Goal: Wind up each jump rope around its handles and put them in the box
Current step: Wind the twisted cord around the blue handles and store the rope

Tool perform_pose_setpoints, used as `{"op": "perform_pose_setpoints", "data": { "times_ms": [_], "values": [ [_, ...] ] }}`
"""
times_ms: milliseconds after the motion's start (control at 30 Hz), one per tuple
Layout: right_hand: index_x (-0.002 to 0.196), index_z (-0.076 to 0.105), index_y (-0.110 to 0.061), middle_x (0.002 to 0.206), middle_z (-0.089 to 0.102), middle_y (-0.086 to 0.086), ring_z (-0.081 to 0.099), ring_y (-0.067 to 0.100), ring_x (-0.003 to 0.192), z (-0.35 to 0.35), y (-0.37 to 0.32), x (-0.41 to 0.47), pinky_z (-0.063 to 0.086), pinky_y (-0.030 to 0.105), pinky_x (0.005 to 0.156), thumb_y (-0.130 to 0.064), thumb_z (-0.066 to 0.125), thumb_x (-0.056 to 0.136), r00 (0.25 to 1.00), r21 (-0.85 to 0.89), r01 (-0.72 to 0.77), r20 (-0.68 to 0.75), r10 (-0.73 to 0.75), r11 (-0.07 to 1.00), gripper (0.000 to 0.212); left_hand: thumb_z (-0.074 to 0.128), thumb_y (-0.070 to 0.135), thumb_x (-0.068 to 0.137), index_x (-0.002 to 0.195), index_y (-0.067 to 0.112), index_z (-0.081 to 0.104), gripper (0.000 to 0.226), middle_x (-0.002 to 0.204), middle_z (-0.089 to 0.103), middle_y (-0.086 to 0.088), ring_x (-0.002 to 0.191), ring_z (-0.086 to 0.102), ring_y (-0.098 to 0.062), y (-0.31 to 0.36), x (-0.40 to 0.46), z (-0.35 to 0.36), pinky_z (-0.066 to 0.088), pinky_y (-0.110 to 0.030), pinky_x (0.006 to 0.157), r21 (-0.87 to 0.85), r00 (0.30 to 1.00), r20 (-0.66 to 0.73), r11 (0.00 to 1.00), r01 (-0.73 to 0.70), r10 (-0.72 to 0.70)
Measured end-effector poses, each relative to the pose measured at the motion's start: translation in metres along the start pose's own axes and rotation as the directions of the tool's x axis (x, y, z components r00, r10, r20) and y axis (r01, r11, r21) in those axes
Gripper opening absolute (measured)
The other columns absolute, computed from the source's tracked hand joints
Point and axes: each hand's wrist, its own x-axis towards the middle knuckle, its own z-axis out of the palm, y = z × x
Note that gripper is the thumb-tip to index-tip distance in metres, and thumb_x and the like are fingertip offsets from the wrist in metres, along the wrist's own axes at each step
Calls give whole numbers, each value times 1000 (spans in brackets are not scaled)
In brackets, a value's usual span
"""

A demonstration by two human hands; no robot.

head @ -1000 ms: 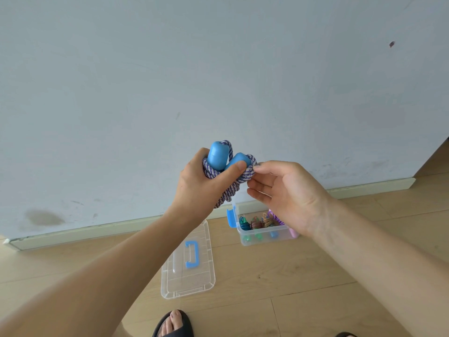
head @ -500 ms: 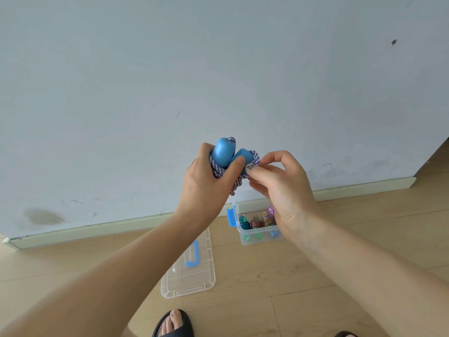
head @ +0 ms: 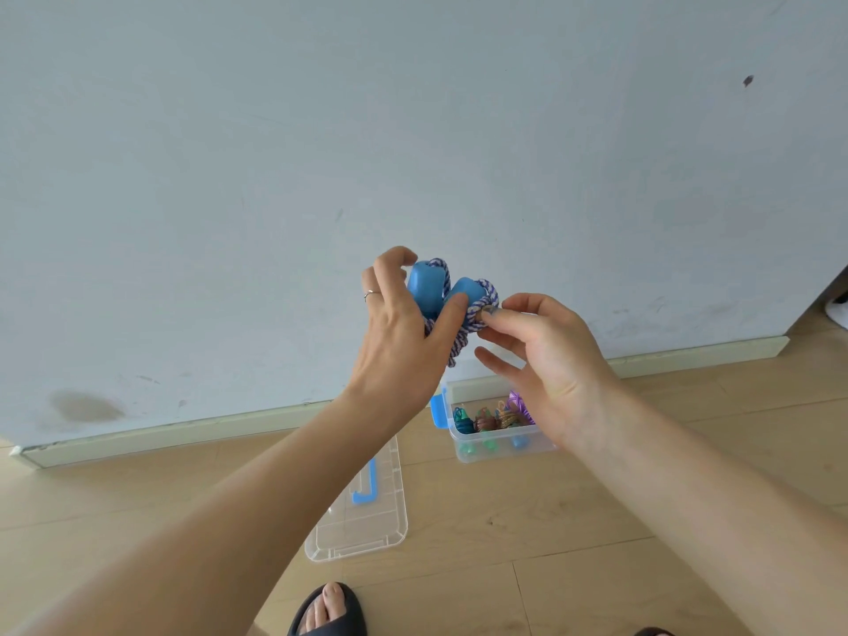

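Up in the air, the left hand (head: 404, 342) held the wound blue jump rope (head: 452, 305); the right hand (head: 546, 360) pinched its loose end. If that end slipped, the rope might unwind before reaching the box (head: 495, 445) on the floor.

We face a pale blue-grey wall (head: 321, 130) that fills most of the view, evenly lit by soft daylight. We see a brownish stain (head: 85, 406) low on its left, faint scuffs low on the right and a small dark mark (head: 748, 80) high on the right. A cream skirting board (head: 160, 436) runs along its foot. Below lies a floor (head: 550, 521) of light wood planks, whose seams run mostly across.
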Motion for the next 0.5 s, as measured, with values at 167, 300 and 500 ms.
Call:
{"op": "perform_pose_setpoints", "data": {
  "times_ms": [167,300,500],
  "values": [
    [90,58,-14,87,70,6,67,18,86,2,0,-2,57,45,93,-3,69,87,998,51,-52,23,51,997,15,44,20,102,107,24,45,6,113,35,1,76,54,-8,3,0,-2,47,-21,61,142,977,118,971,-194,178],
    [89,57,-15,91,70,8,68,19,90,-2,-3,-3,55,46,95,-8,69,88,997,29,-53,49,51,998,14,46,35,102,104,23,45,12,102,39,5,73,54,-2,6,-5,-4,42,-6,60,68,970,243,997,-39,21],
    [85,56,-14,88,71,9,67,18,84,-1,-5,-4,57,41,91,-8,65,91,999,6,-30,40,30,1000,13,44,44,101,96,24,43,21,101,44,-5,87,42,-10,-3,3,-8,41,-10,67,167,934,357,984,-63,-1]
  ]
}}
